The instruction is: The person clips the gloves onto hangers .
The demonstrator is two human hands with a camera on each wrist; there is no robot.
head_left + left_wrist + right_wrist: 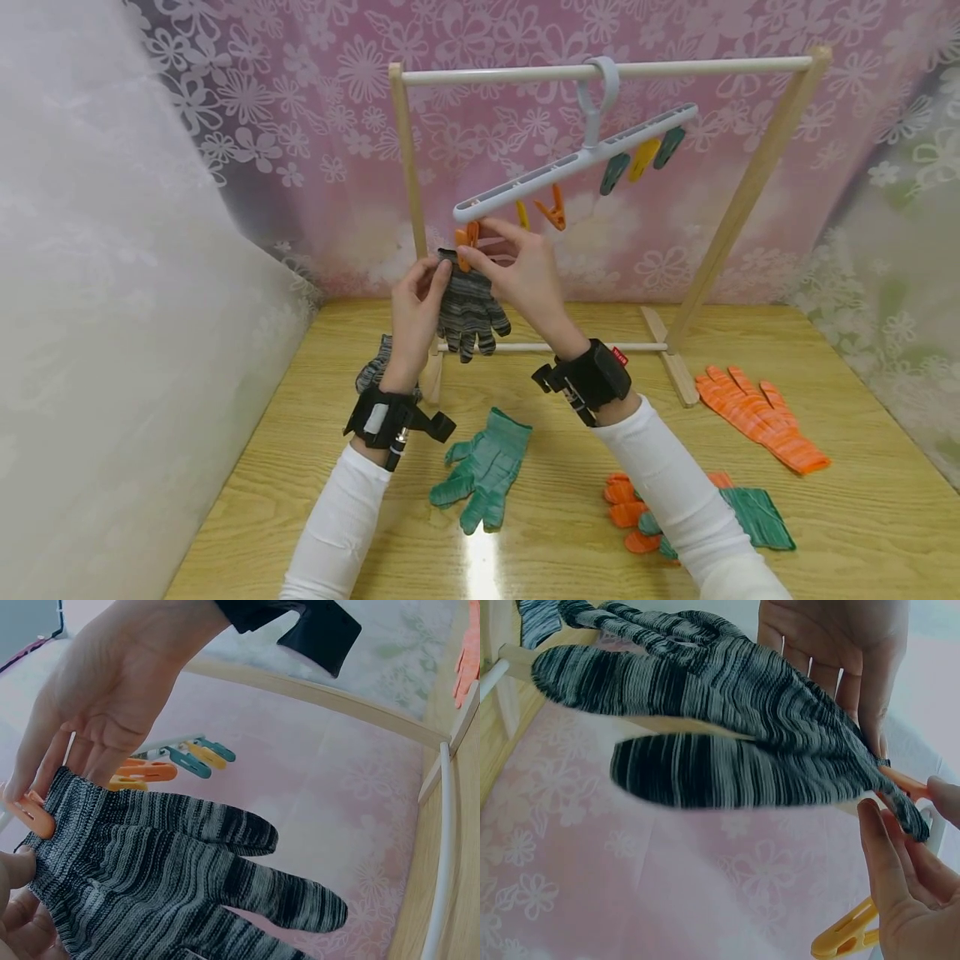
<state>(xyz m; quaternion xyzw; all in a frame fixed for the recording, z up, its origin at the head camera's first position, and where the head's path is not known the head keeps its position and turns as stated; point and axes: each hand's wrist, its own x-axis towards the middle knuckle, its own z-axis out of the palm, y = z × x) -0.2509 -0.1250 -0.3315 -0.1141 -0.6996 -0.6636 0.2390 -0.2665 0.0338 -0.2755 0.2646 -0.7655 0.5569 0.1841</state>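
While pinching with left hand (414,321) a grey glove (474,307) by its cuff, below the low end of the hanger (555,171), gripping an orange clip (462,239) at that cuff with right hand (531,279). Noted orange glove (761,419) on counter (862,533), below and right of the hanger.

No text, brand or number is legible. A small red tag (619,357) on the black right-wrist strap (600,375), visible in the head view, bears pale, lettering-like marks too small to decipher.
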